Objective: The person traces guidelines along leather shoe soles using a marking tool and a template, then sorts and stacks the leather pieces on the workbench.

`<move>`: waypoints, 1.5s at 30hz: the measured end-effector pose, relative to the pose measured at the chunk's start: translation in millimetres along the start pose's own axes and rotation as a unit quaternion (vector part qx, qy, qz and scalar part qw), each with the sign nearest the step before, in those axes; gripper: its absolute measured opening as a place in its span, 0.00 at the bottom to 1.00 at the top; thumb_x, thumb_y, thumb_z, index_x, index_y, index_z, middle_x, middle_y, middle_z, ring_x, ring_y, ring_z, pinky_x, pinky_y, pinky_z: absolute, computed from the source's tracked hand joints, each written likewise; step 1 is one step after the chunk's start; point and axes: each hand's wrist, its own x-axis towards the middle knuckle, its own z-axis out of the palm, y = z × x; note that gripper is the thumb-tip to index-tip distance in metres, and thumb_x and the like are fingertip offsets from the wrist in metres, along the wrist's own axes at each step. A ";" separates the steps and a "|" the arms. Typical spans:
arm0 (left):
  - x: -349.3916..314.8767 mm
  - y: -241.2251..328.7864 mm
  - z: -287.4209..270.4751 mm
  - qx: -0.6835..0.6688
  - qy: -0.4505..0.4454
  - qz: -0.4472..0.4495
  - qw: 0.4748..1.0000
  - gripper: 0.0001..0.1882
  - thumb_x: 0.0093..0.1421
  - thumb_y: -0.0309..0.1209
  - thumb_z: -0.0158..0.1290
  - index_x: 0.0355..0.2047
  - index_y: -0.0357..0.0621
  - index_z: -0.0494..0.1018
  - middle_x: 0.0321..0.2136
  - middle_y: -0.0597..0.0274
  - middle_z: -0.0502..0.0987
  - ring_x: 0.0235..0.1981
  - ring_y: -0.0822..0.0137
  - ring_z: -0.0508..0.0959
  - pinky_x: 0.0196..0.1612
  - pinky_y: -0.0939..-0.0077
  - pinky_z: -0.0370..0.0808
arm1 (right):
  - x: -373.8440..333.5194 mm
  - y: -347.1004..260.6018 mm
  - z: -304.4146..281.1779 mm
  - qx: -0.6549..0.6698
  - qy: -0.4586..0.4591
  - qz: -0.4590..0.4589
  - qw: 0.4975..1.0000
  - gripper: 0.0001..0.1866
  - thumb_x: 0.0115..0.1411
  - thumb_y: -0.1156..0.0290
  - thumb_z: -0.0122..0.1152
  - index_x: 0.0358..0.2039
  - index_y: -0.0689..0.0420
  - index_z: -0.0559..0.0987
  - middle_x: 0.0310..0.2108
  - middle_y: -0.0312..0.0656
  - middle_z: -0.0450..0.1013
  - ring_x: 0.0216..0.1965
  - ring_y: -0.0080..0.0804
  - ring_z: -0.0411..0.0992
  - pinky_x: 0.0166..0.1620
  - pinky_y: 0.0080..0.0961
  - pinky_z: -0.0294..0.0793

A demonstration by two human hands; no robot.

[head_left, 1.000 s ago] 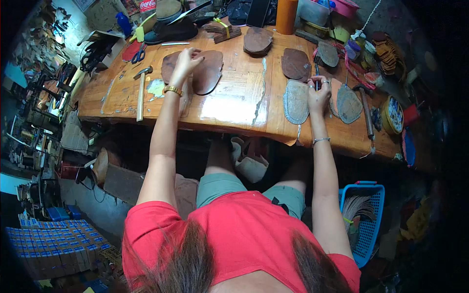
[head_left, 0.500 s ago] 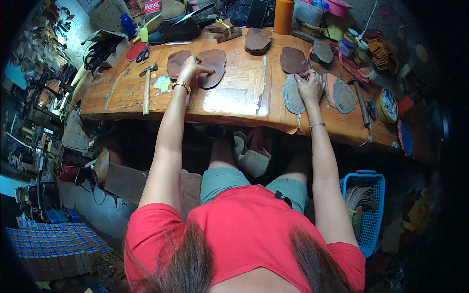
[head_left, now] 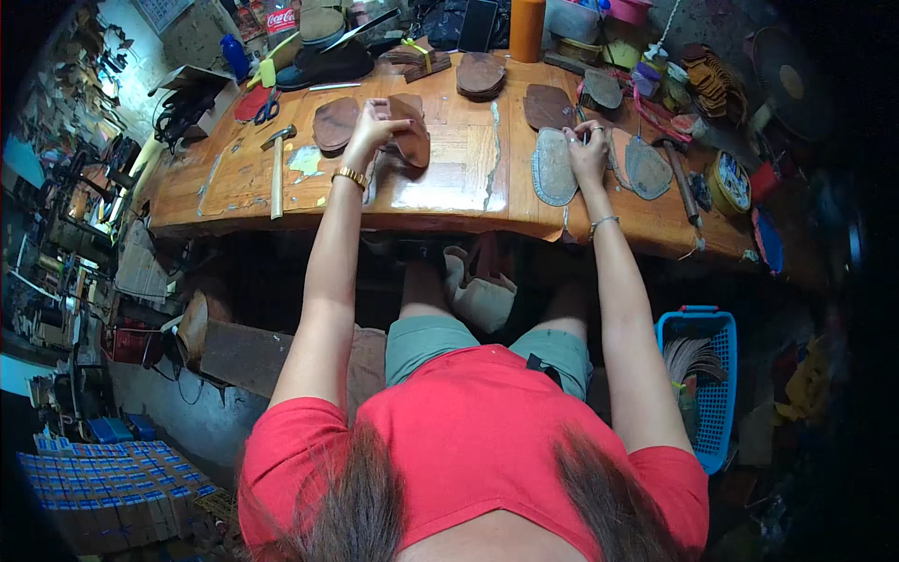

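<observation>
My left hand [head_left: 375,131] pinches a brown leather piece [head_left: 413,142], which is lifted and bent above the table. Just left of it, a second brown leather piece [head_left: 333,127] lies flat. At the right, my right hand [head_left: 588,157] is closed around a thin pen-like tool [head_left: 581,113] whose end points up. Beside that hand rests a grey sole-shaped piece [head_left: 554,170] with a marked edge. A dark brown piece [head_left: 547,107] lies beyond it, and another grey sole-shaped piece [head_left: 649,171] lies to its right.
A hammer [head_left: 277,178] lies on the wooden table [head_left: 449,192] at the left, near blue-handled scissors [head_left: 269,109]. Stacked brown pieces [head_left: 480,75] and an orange bottle [head_left: 527,33] stand at the back. Another hammer [head_left: 684,183] and a round tin [head_left: 729,184] are at the right.
The leather piece under my left hand has come up off the table and bent. My right hand keeps the thin tool by the grey piece. The view has shifted slightly.
</observation>
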 end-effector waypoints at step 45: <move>-114.5 -4.9 34.4 0.168 -0.076 0.205 0.961 0.63 0.37 0.47 0.77 0.71 0.48 0.56 0.52 0.47 0.78 0.52 0.56 0.78 0.59 0.62 0.73 | -50.7 -122.3 15.1 0.207 -0.288 -0.001 0.935 0.23 0.44 0.63 0.78 0.40 0.59 0.81 0.37 0.47 0.79 0.42 0.40 0.77 0.47 0.33 0.76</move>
